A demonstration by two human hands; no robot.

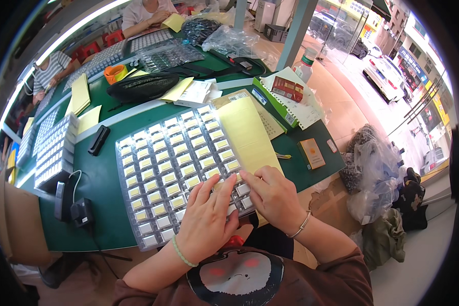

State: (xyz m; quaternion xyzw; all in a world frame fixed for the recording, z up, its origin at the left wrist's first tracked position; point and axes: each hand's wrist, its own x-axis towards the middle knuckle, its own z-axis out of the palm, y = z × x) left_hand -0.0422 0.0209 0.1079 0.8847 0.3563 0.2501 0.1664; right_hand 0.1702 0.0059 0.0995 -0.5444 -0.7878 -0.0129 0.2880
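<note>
A clear plastic tray point(119, 168) lies slightly turned on the green table, filled with rows of small square white pieces. Most carry a yellow rectangle on top; those in the nearest rows look plain white. My left hand point(207, 219) rests over the tray's near right part, fingers stretched across the pieces. Beside its fingertips, my right hand point(279, 200) has its thumb and forefinger brought together at the tray's right edge. Whatever is between them is too small to make out. Yellow paper point(247, 135) lies partly under the tray's right side.
Stacked trays point(56, 153), a black clip-like object point(99, 140) and black adapters point(81, 211) lie left. Beyond are a black mesh pouch point(143, 87) and orange tape point(115, 74). A small orange box point(311, 154) sits right. Two other people point(147, 18) work at the far side.
</note>
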